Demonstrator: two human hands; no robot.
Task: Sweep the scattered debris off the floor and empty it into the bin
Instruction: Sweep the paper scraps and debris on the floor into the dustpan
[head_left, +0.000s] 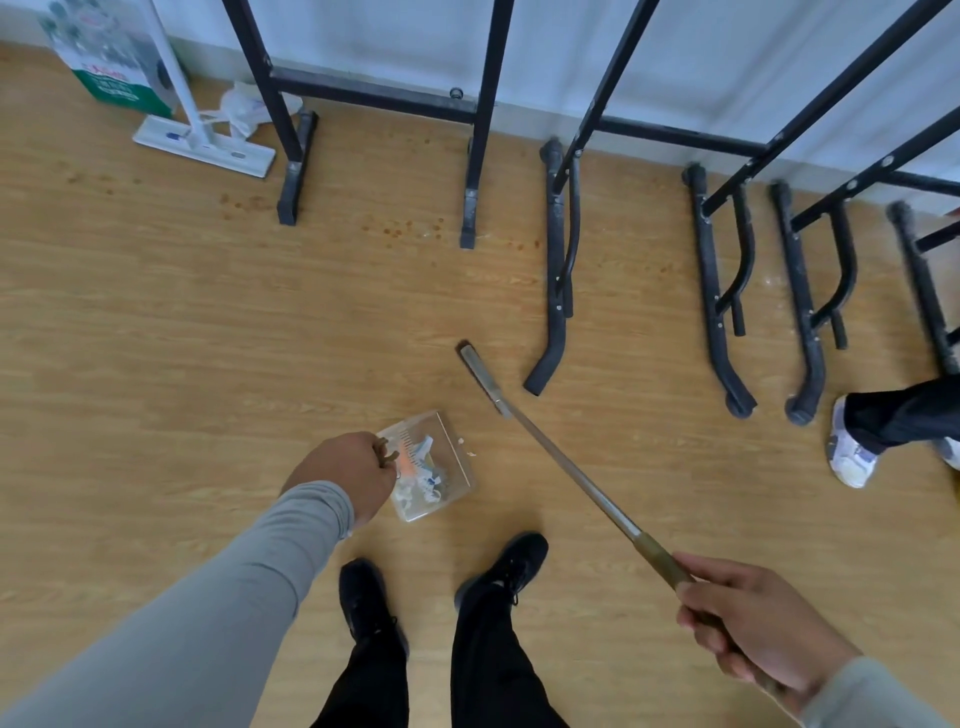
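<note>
Left hand (345, 475) pinches the loaded dustpan (428, 467) handle; right hand (753, 631) grips the broom (566, 462). Tilting could spill debris (421, 475).

The dustpan (426, 465) sits at lower centre of the frame, with debris (420, 475) inside it and the left hand (345, 475) at its left edge. The broom (545, 447) runs diagonally from the right hand (756, 631) at lower right up to its head, above and right of the dustpan. Two shoes (441, 582) stand below the dustpan. Table legs (553, 270) line the upper frame along the wall. A flat mop (202, 143) lies at upper left. Another person's shoe (849, 444) is at the right edge.
</note>
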